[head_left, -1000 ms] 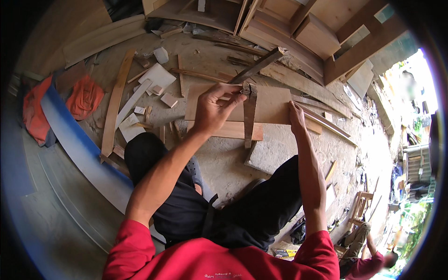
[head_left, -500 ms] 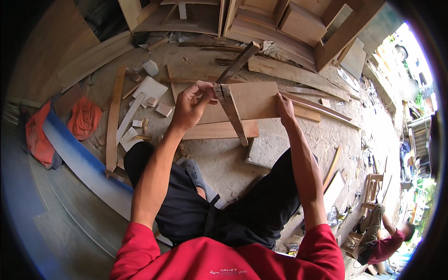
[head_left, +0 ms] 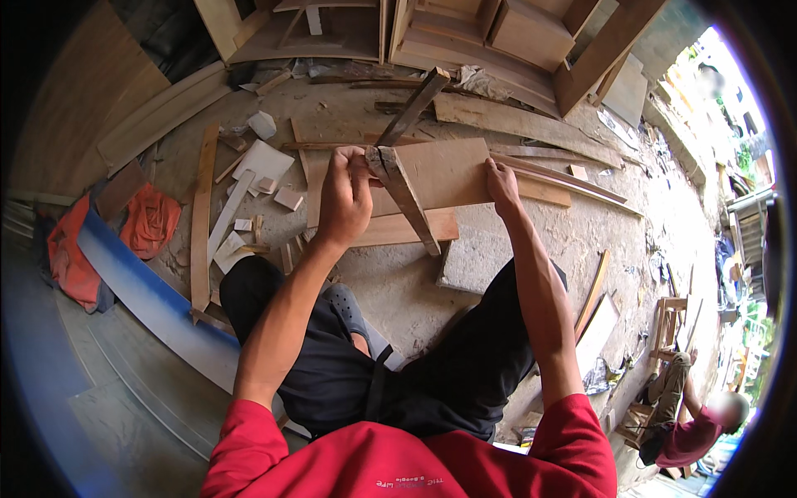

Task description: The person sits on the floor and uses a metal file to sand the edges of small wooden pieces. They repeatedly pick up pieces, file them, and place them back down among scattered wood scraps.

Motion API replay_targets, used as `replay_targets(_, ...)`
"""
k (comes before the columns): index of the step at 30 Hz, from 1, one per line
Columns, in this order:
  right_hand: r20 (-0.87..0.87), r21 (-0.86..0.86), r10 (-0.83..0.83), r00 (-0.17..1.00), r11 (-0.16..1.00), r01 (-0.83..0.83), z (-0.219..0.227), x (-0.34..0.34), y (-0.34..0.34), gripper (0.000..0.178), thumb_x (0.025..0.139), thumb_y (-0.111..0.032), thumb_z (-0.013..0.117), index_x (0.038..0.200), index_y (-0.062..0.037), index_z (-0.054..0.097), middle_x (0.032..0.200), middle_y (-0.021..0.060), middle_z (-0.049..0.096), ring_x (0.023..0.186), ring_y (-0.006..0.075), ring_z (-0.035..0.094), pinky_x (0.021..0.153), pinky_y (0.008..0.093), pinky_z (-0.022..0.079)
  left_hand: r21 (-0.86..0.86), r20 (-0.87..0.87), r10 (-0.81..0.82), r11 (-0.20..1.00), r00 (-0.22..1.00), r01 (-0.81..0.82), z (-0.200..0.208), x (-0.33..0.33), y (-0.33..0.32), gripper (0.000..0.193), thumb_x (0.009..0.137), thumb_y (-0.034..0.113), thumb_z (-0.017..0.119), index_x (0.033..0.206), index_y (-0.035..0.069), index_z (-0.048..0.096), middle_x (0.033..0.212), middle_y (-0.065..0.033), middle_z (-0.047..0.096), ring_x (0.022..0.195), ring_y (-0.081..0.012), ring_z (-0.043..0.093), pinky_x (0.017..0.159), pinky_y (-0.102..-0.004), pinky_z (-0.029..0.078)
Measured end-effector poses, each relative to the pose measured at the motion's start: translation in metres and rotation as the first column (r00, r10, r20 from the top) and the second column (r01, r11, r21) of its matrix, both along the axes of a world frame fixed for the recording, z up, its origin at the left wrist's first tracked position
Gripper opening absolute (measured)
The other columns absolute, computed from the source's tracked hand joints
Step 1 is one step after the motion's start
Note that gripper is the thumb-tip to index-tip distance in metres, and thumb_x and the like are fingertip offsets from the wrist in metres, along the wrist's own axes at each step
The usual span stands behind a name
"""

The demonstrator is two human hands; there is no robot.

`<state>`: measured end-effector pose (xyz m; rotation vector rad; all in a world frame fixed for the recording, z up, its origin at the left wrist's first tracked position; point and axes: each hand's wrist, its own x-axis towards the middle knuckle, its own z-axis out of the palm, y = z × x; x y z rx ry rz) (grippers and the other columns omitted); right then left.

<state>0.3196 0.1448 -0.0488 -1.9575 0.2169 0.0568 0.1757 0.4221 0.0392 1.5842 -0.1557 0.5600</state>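
Observation:
A flat tan wooden board (head_left: 452, 173) is held up in front of my knees. My right hand (head_left: 501, 184) pinches its right end, thumb on top. At the board's left part lies an angled piece of two wooden strips joined at a corner (head_left: 405, 197), resembling a carpenter's square. One strip slants toward me across the board; the other, darker, points away past its far edge. My left hand (head_left: 347, 195) is closed at the cracked corner, gripping the piece; some fingertips are hidden behind it, and whether they also grip the board cannot be seen.
Beneath the board are a wooden plank (head_left: 407, 227) and a pale stone slab (head_left: 475, 260). Offcuts (head_left: 288, 197) and a long plank (head_left: 202, 216) lie left. Wooden cabinets (head_left: 490, 58) stand at the far side. Another person (head_left: 693, 427) sits at the lower right.
My left hand has turned slightly, its fingers now further around the corner. The board and angled piece have shifted a little to the left in the picture, and the view has moved slightly.

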Motion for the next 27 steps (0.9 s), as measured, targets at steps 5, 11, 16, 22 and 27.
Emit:
replay_targets(5, -0.012, -0.005, 0.021, 1.000, 1.000, -0.021, -0.008, 0.008, 0.003, 0.045, 0.097, -0.036, 0.051, 0.107, 0.0066, 0.061, 0.091, 0.0093, 0.065, 0.081, 0.0144, 0.056, 0.076, 0.0305, 0.045, -0.288, -0.115, -0.047, 0.958, 0.992, 0.012, -0.001, -0.002, 0.003, 0.028, 0.102, 0.030, 0.038, 0.096, 0.004, 0.047, 0.084, -0.0042, 0.051, 0.082, -0.0125, 0.059, 0.075, -0.0340, 0.058)
replay_targets(11, 0.048, -0.024, 0.002, 0.999, 1.000, 0.000, -0.015, 0.010, 0.000, 0.045, 0.095, -0.036, 0.050, 0.098, 0.0071, 0.063, 0.087, 0.0173, 0.067, 0.080, 0.0219, 0.062, 0.075, 0.0357, 0.046, -0.152, -0.062, 0.002, 0.988, 0.998, -0.011, 0.007, -0.008, -0.003, 0.030, 0.096, 0.034, 0.055, 0.092, 0.004, 0.056, 0.087, -0.0031, 0.058, 0.082, -0.0101, 0.059, 0.067, -0.0270, 0.056)
replay_targets(16, 0.034, -0.020, -0.015, 0.999, 1.000, 0.015, -0.010, 0.006, 0.006, 0.046, 0.095, -0.036, 0.050, 0.101, 0.0085, 0.063, 0.091, 0.0181, 0.067, 0.084, 0.0229, 0.062, 0.077, 0.0354, 0.047, 0.044, 0.033, 0.075, 0.996, 0.997, -0.076, -0.004, -0.002, 0.006, 0.028, 0.088, 0.028, 0.069, 0.101, 0.004, 0.062, 0.090, -0.0013, 0.063, 0.078, -0.0074, 0.060, 0.060, -0.0202, 0.052)
replay_targets(22, -0.011, 0.066, -0.048, 0.999, 0.997, 0.049, -0.015, 0.003, -0.004, 0.049, 0.094, -0.037, 0.051, 0.103, 0.0101, 0.063, 0.095, 0.0190, 0.067, 0.088, 0.0237, 0.062, 0.077, 0.0359, 0.047, 0.126, 0.028, -0.041, 0.991, 0.999, 0.037, -0.007, 0.004, 0.025, 0.033, 0.095, 0.031, 0.058, 0.108, 0.002, 0.061, 0.088, -0.0037, 0.064, 0.080, -0.0104, 0.061, 0.072, -0.0256, 0.052)
replay_targets(27, -0.148, 0.077, -0.037, 0.988, 0.996, 0.049, -0.031, 0.009, 0.008, 0.055, 0.092, -0.041, 0.053, 0.103, 0.0128, 0.062, 0.097, 0.0203, 0.065, 0.091, 0.0247, 0.062, 0.077, 0.0369, 0.047, 0.188, 0.014, -0.026, 0.982, 1.000, 0.023, 0.001, -0.004, 0.024, 0.031, 0.093, 0.028, 0.061, 0.109, 0.002, 0.060, 0.095, -0.0047, 0.066, 0.085, -0.0104, 0.062, 0.073, -0.0256, 0.053)
